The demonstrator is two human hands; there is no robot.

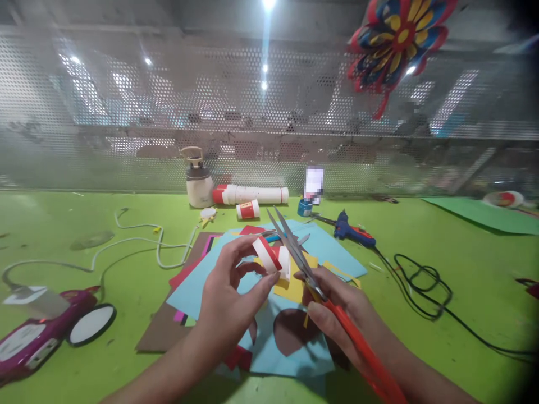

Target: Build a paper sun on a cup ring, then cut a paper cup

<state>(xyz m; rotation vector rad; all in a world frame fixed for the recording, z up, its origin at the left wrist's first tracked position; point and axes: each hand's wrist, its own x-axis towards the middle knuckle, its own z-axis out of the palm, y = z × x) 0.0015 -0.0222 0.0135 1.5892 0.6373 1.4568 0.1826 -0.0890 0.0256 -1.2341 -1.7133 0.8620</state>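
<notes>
My left hand (pixel 236 286) pinches a red-and-white piece of a paper cup (pixel 268 253) between thumb and fingers. Just behind it shows another white and red part (pixel 284 264); whether the two are joined I cannot tell. My right hand (pixel 337 306) is closed around scissors (pixel 301 261) with orange handles. Their blades point up and away, parted slightly at the tips, close to the right side of the cup piece. Under both hands lie light blue paper (pixel 269 359) with a rounded cut-out and yellow paper (pixel 290 292).
Behind the papers lies a red-and-white paper cup (pixel 248 209), with a long white tube (pixel 256 194) and a spray bottle (pixel 200 182) beyond. A blue glue gun (pixel 353 230) trails a black cord at right. A purple power strip (pixel 42 331) and white cable occupy the left.
</notes>
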